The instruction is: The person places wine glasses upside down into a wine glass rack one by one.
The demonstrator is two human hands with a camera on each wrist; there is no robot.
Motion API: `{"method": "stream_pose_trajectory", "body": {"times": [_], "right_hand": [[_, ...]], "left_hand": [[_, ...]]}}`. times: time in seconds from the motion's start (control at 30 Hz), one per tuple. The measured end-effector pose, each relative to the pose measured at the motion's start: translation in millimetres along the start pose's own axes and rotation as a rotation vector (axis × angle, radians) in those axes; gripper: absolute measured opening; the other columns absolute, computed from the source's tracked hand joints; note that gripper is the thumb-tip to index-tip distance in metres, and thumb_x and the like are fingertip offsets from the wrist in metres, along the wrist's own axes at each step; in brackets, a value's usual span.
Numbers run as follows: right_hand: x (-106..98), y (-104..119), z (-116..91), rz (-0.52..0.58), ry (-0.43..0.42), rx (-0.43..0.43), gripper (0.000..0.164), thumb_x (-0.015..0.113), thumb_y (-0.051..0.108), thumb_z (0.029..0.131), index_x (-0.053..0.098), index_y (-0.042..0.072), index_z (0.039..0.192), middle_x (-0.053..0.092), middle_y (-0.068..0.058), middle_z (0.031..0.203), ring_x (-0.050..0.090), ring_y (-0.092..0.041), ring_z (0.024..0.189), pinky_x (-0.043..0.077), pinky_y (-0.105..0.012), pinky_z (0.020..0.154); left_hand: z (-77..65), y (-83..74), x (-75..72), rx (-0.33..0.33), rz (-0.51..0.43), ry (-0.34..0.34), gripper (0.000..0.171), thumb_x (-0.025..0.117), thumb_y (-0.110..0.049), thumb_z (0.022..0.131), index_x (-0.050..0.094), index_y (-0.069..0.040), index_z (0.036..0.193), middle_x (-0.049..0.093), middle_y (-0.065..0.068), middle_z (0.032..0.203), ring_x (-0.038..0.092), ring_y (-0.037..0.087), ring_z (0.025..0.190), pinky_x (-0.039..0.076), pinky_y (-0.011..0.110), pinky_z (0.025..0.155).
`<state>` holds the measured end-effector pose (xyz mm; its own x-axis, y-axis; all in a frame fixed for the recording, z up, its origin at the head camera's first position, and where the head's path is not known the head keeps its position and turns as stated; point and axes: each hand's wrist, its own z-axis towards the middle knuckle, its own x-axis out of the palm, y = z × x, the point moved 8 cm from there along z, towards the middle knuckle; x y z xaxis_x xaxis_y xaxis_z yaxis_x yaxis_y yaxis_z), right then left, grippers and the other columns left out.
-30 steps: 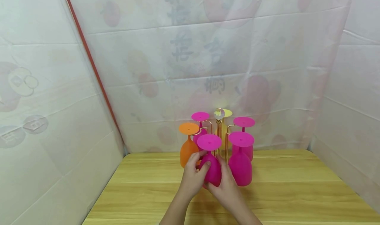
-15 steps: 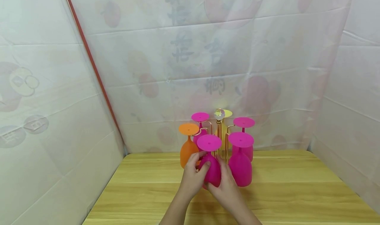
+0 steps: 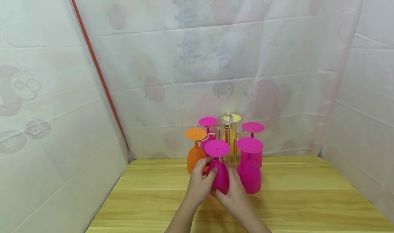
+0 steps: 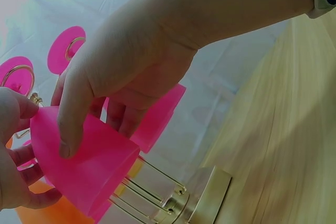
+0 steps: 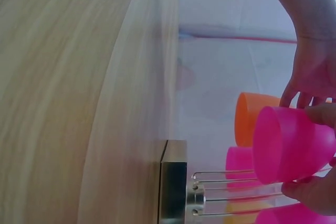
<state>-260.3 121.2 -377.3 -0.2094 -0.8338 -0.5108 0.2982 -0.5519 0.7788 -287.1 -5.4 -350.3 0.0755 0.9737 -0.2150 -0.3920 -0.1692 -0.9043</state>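
A pink plastic goblet (image 3: 220,180) hangs upside down at the front of a gold wire stemware rack (image 3: 227,142). My left hand (image 3: 200,183) grips its bowl from the left, thumb on the near side. From the right, my right hand (image 3: 234,193) holds the same bowl, its thumb low on it. In the left wrist view the right hand's thumb presses the goblet (image 4: 89,166), with the left fingers (image 4: 31,171) beside it. The right wrist view looks at the goblet's open rim (image 5: 269,145). The goblet's foot covers the hook behind its stem.
An orange goblet (image 3: 196,158) hangs at left, a pink goblet (image 3: 249,175) close at right. More pink goblets and a yellow goblet (image 3: 236,117) hang behind. A crystal knob (image 3: 227,118) tops the rack; its gold base (image 5: 173,182) stands on the wooden table (image 3: 147,192). Printed curtains surround it.
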Motion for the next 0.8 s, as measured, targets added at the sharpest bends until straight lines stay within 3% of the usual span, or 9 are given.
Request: {"method": "stream_pose_trajectory", "body": {"times": [0.2,0.4,0.57,0.8], "right_hand": [[-4,7,-3,-0.091,-0.048,-0.089,0.094,0.086,0.022,0.075,0.031,0.017,0.151,0.042,-0.006,0.146,0.047,-0.027,0.128,0.056,-0.051,0.089],[-13,18,-10,-0.184,-0.081,-0.198,0.093,0.087,0.022,0.074,0.034,0.016,0.150,0.041,-0.008,0.148,0.048,-0.028,0.129,0.057,-0.048,0.086],[-22,27,-18,-0.265,-0.066,-0.280,0.093,0.087,0.025,0.074,0.035,0.017,0.151,0.040,-0.009,0.151,0.047,-0.030,0.133,0.058,-0.047,0.084],[-39,39,-35,-0.348,-0.070,-0.557,0.088,0.086,0.024,0.075,0.041,0.012,0.149,0.042,-0.009,0.150,0.048,-0.026,0.130,0.060,-0.037,0.080]], "left_hand": [[-0.5,-0.3,-4.2,0.007,0.023,-0.015,0.031,0.063,-0.023,0.096,0.062,-0.025,0.127,0.058,-0.002,0.126,0.052,0.020,0.119,0.052,0.041,0.096],[-1.0,-2.4,-13.2,0.061,0.060,-0.031,0.028,0.064,-0.024,0.096,0.063,-0.028,0.124,0.058,-0.005,0.125,0.053,0.024,0.122,0.050,0.045,0.095],[-2.5,-5.3,-27.7,0.114,0.131,-0.046,0.030,0.064,-0.027,0.096,0.062,-0.020,0.125,0.060,0.000,0.125,0.056,0.027,0.120,0.051,0.049,0.094],[-4.2,-3.5,-60.5,0.152,0.288,-0.116,0.036,0.068,-0.029,0.093,0.063,-0.012,0.125,0.064,0.002,0.124,0.059,0.026,0.118,0.049,0.052,0.094]]}}
